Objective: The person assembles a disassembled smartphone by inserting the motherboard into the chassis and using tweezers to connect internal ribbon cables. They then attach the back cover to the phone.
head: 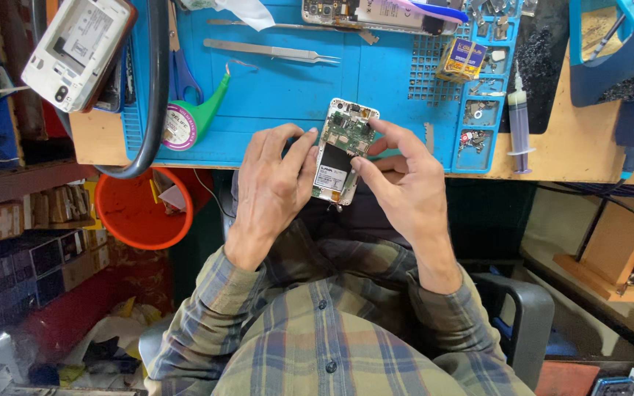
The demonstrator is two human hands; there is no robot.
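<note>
Phone (344, 150): back cover off, green board exposed in its upper half, white label below; held upright at frame centre, over the near edge of the blue mat (288, 81).
Left hand (273, 183): curled around the phone's left edge, fingertips on its side and top corner; gripping it.
Right hand (405, 183): fingers closed on the phone's right edge, index tip on the upper right of the board, thumb on the lower right; gripping it.
Hidden: phone's lower end partly behind both thumbs; its front face not visible. Small parts on the board too fine to make out.
Cut off: second opened phone (376, 13) at top edge, only its lower part in frame; white device (75, 51) upper left, partly out of frame; blue tool (625, 51) upper right, cropped.
Mat items: tweezers (273, 51) lying flat above the phone; green reel (185, 121) left of centre; scissors (181, 70) just above it; small yellow box (462, 59) on the grid; syringe (520, 117) at the mat's right border.
Cable (157, 88): thick black loop crossing the mat's left side.
Below bench: orange bucket (137, 213), left of the left forearm.
Foreground: plaid sleeves fill the lower frame.
</note>
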